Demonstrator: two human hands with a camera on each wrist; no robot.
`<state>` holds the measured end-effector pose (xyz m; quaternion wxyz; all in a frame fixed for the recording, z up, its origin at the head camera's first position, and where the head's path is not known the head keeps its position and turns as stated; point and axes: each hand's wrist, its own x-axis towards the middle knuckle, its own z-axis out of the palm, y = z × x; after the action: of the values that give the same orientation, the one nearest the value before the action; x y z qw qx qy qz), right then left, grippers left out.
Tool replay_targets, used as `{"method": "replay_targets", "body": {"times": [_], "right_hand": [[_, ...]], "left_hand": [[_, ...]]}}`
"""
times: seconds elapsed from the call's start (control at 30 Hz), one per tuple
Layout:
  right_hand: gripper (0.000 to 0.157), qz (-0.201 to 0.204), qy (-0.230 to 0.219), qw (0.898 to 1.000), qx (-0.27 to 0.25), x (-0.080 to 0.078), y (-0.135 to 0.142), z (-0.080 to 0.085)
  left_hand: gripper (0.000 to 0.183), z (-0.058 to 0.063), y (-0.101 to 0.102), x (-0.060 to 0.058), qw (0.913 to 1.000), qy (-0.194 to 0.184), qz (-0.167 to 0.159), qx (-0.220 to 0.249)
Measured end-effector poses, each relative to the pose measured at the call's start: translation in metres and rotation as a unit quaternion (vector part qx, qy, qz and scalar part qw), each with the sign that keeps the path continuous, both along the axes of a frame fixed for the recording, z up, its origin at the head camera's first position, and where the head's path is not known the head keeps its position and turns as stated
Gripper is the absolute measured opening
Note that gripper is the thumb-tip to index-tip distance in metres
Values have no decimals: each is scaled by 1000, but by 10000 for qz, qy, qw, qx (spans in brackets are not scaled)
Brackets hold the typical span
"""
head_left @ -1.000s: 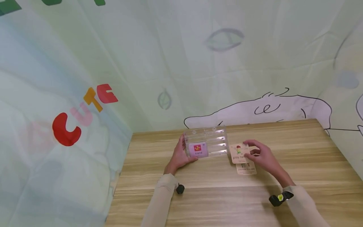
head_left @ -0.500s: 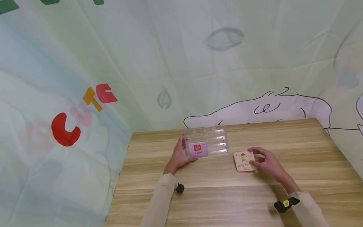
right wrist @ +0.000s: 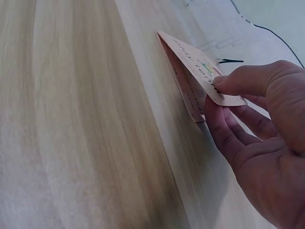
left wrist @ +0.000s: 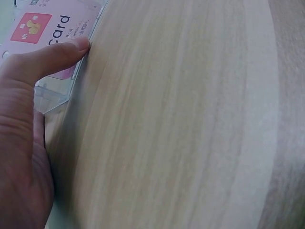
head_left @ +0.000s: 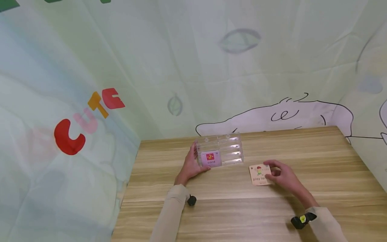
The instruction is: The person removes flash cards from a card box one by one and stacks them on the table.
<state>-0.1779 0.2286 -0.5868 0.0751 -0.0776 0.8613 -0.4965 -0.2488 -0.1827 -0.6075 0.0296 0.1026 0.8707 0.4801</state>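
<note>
A clear plastic card rack (head_left: 230, 152) with stepped tiers is gripped at its left side by my left hand (head_left: 191, 165). In its lower left part stands a pink card (head_left: 208, 162) with a red picture and the word "card". The left wrist view shows my thumb (left wrist: 59, 58) lying over the front of that card at the rack's edge. To the right, my right hand (head_left: 285, 176) pinches a peach picture card (head_left: 257, 173) by its right edge; its print begins "play ten". A second peach card (right wrist: 183, 83) lies underneath, angled away from it, in the right wrist view.
Both hands work over a wood-grain table (head_left: 223, 215). A pale printed curtain (head_left: 193, 74) hangs behind its back edge and along the left side. Dark cameras sit on both wrists.
My right hand has brought its card down and slightly right, over the card that lay partly exposed below it. My left hand and the rack have stayed in place.
</note>
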Motion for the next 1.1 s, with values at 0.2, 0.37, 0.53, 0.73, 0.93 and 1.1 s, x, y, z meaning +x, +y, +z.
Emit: {"method": "replay_targets", "body": {"times": [0.2,0.37,0.53,0.73,0.93,1.1], "right_hand": [[49,114,369,9979,521,-1,-1,-3],[49,156,525,9963,662,0,-1,-4],[48,208,658,9949,742,1,-2,-4],[46,215,653,9940,852,1,-5,-1],[45,271,714,9931,888,1,-7,2],[46,322,806,9919,930,2,-8,3]], "left_hand": [[136,-2,0,-1,10000,68,-22,-15],[135,-1,1,0,9999,88,-43,-38],[135,0,1,0,9999,-9,18,-102],[134,0,0,-1,10000,-1,4,-70],[136,1,0,0,10000,-30,-17,-61],[134,1,0,0,9999,-2,-48,-116]]}}
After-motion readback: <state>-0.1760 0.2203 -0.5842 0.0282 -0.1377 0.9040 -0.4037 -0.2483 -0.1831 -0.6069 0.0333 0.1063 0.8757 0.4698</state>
